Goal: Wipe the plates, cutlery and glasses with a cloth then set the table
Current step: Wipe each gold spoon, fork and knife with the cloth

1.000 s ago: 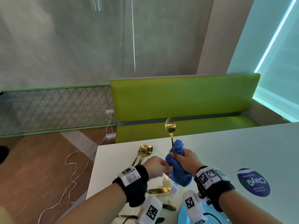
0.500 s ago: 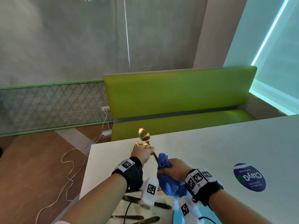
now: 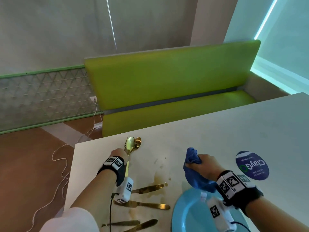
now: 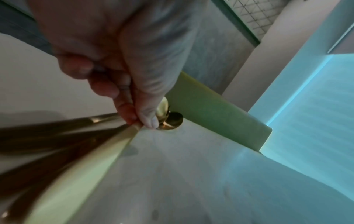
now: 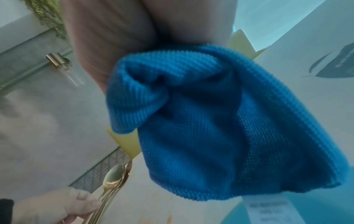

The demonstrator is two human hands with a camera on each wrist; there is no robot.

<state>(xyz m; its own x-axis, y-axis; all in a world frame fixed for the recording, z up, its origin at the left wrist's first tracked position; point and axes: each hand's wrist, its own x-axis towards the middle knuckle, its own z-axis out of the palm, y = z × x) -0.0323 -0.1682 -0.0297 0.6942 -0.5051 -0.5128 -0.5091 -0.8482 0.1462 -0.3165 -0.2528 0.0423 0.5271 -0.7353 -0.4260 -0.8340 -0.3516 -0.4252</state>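
My left hand (image 3: 122,152) pinches the handle of a gold spoon (image 3: 130,144) between thumb and finger (image 4: 148,121). Its bowl sits over other gold cutlery (image 3: 138,141) lying near the table's far left edge; I cannot tell whether it touches them. My right hand (image 3: 200,160) grips a bunched blue cloth (image 3: 192,166) above the far rim of a light blue plate (image 3: 189,213). The cloth (image 5: 210,121) fills the right wrist view, which also shows the spoon (image 5: 113,177) at lower left. Several gold knives (image 3: 147,188) lie near the front left.
A brown stain (image 3: 158,179) marks the white table (image 3: 217,131) between my hands. A round blue sticker (image 3: 252,164) lies to the right of my right hand. A green bench (image 3: 167,84) stands behind the table's far edge. A white cable (image 3: 58,158) trails on the floor at left.
My left hand drew the spoon out of the cloth and carried it left and down to the cutlery at the far edge. My right hand moved right with the cloth.
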